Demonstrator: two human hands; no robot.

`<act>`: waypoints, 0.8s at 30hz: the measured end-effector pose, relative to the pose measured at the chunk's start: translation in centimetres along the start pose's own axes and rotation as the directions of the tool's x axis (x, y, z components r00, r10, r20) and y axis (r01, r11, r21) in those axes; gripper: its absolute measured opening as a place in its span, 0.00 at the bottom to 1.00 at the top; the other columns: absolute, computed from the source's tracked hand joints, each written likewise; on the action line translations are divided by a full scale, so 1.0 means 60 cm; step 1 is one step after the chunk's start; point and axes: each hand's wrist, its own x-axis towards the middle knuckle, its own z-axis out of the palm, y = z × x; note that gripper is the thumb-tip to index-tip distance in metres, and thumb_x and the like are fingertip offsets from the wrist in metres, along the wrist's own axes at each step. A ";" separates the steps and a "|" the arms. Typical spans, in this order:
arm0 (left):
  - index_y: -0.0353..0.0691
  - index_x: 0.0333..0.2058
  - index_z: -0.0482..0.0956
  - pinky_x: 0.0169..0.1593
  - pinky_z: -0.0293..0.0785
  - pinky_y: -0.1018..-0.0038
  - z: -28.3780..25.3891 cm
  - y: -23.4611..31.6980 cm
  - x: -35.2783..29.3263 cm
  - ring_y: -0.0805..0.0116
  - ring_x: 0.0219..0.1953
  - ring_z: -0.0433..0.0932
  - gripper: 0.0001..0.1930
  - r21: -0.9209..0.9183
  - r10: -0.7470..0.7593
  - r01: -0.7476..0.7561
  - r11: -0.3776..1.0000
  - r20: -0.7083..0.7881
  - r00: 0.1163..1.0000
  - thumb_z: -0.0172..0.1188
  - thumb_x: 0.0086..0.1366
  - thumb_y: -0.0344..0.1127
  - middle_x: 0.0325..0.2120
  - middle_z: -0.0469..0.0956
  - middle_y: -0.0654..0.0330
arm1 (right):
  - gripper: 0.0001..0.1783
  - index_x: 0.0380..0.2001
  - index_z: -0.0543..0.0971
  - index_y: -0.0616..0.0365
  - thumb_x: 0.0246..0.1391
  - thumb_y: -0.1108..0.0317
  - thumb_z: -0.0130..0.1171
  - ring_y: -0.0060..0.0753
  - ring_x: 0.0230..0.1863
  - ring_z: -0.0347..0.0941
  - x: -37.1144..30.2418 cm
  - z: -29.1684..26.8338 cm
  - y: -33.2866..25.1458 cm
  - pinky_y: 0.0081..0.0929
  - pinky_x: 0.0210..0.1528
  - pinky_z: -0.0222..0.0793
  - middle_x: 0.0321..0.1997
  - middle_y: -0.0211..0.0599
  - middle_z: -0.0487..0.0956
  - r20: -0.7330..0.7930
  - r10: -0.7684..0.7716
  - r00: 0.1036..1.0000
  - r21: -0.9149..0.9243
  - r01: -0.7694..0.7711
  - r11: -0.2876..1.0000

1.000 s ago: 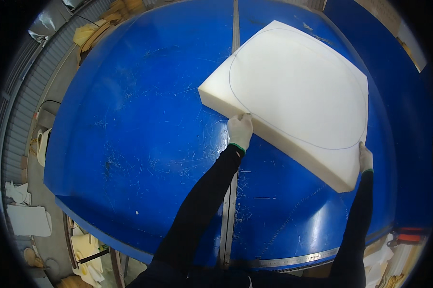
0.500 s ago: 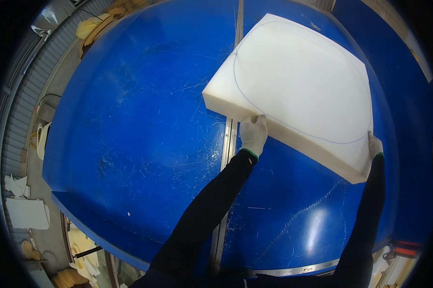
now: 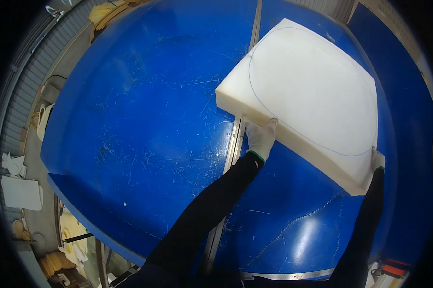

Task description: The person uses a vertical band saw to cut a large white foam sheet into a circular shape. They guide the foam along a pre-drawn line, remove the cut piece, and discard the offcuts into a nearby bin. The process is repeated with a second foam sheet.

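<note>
A thick white foam block [image 3: 317,91] lies across the right part of a blue table [image 3: 159,120], its top marked with a thin blue rounded outline. At its near long side, my left hand [image 3: 261,136], in a white knit glove with a green cuff, has thumb and fingers spread against the side face, the thumb tip reaching the top edge. My right hand [image 3: 378,159], gloved too, grips the block near its right corner. Its thumb rests on the top edge and its other fingers are mostly hidden behind the side.
A metal strip [image 3: 233,144] runs across the table and passes under the block. Along the near edge lies a metal ruler [image 3: 293,276]. White foam offcuts [image 3: 22,193] sit beyond the table's left side. Something red and black [image 3: 394,268] is at the lower right.
My view has turned slightly. My left hand has gone from closed at the foam block's edge to spread against its side. The block has barely moved on the table, and my right hand stays at its corner.
</note>
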 end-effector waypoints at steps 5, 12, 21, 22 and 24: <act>0.27 0.70 0.38 0.66 0.64 0.65 -0.016 0.043 -0.028 0.48 0.64 0.64 0.53 -0.023 0.014 -0.012 1.000 0.093 0.996 0.69 0.60 0.39 0.65 0.56 0.36 | 0.32 0.38 0.83 0.66 0.65 0.42 0.52 0.56 0.47 0.78 -0.025 -0.015 -0.025 0.43 0.50 0.71 0.42 0.58 0.83 -0.022 0.127 0.992 0.090 -0.124 0.988; 0.32 0.72 0.32 0.69 0.60 0.63 -0.024 0.053 -0.030 0.42 0.66 0.63 0.56 0.042 0.067 -0.072 0.997 0.102 0.993 0.67 0.60 0.40 0.64 0.57 0.29 | 0.33 0.39 0.83 0.67 0.65 0.41 0.51 0.58 0.45 0.78 -0.027 -0.022 -0.013 0.44 0.48 0.71 0.40 0.58 0.83 -0.052 0.083 0.995 0.006 -0.083 0.997; 0.26 0.71 0.41 0.71 0.57 0.65 -0.032 0.055 -0.023 0.48 0.71 0.56 0.53 -0.009 0.064 -0.063 0.998 0.107 0.992 0.70 0.59 0.39 0.68 0.53 0.38 | 0.32 0.38 0.82 0.68 0.67 0.44 0.50 0.59 0.44 0.78 -0.059 -0.025 -0.036 0.45 0.46 0.71 0.39 0.59 0.83 -0.042 0.115 0.993 0.102 -0.110 0.989; 0.26 0.71 0.41 0.71 0.57 0.65 -0.028 0.050 -0.019 0.48 0.70 0.57 0.53 -0.006 0.080 -0.080 0.997 0.099 0.992 0.70 0.58 0.39 0.68 0.54 0.38 | 0.32 0.37 0.82 0.68 0.67 0.44 0.50 0.58 0.43 0.78 -0.065 -0.028 -0.032 0.45 0.46 0.71 0.38 0.59 0.83 -0.041 0.109 0.993 0.086 -0.106 0.991; 0.26 0.70 0.42 0.71 0.58 0.66 -0.022 0.045 -0.012 0.48 0.70 0.58 0.53 -0.002 0.118 -0.118 0.993 0.081 0.990 0.70 0.58 0.39 0.67 0.55 0.38 | 0.31 0.36 0.81 0.69 0.67 0.45 0.51 0.57 0.41 0.78 -0.070 -0.034 -0.031 0.44 0.44 0.71 0.36 0.58 0.82 -0.042 0.095 0.995 0.056 -0.093 0.994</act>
